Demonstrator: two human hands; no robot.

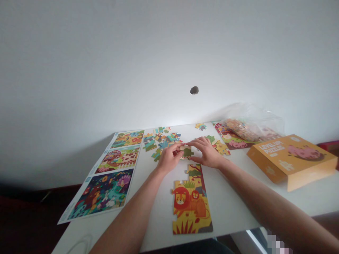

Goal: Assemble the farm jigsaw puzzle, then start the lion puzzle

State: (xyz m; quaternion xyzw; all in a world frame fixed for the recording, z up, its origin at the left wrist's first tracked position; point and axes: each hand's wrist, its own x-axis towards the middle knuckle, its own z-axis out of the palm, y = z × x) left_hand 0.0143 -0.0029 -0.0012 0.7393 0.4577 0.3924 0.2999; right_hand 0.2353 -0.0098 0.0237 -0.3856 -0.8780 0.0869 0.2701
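Over the middle of the table, my left hand (171,156) pinches a mostly green puzzle piece (187,152) between thumb and fingers. My right hand (206,152) is curved around the piece's right side, thumb and forefinger spread; whether its fingertips touch the piece I cannot tell. Just below both hands lies a partly joined lion puzzle (191,208), with two lions on yellow ground and a narrow column rising at its right. Loose puzzle pieces (165,138) are heaped beyond my left hand. More pieces (220,146) lie behind my right hand.
A sheet with three printed pictures (113,164) runs along the table's left side. At the right stand an orange puzzle box (293,158) and a clear plastic bag of pieces (246,128) on a farm picture (237,144). A white wall (148,70) rises behind.
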